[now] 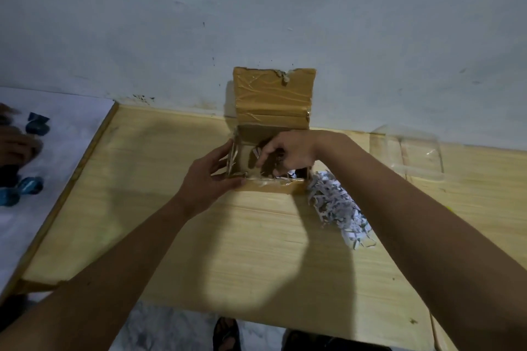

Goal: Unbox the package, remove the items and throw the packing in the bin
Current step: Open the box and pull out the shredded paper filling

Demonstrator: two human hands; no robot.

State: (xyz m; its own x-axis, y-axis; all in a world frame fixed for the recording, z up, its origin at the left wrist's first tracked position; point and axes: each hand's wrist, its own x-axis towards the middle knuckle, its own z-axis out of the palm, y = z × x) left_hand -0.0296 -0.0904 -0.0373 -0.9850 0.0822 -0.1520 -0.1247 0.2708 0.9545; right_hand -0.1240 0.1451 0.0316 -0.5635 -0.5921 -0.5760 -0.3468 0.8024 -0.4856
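Box [269,184] contents lay shadowed and unclear, right hand [288,152] reached inside, grasp indiscernible, left hand [209,177] spread open against its side

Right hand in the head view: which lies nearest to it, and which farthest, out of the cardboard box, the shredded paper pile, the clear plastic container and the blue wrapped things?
From the right hand:
1. Box: the hand reaches inside it.
2. Shredded paper: just right of the box, on the table.
3. Clear container: farther right, near the wall.
4. Blue wrapped things: far left, beyond the table's edge.
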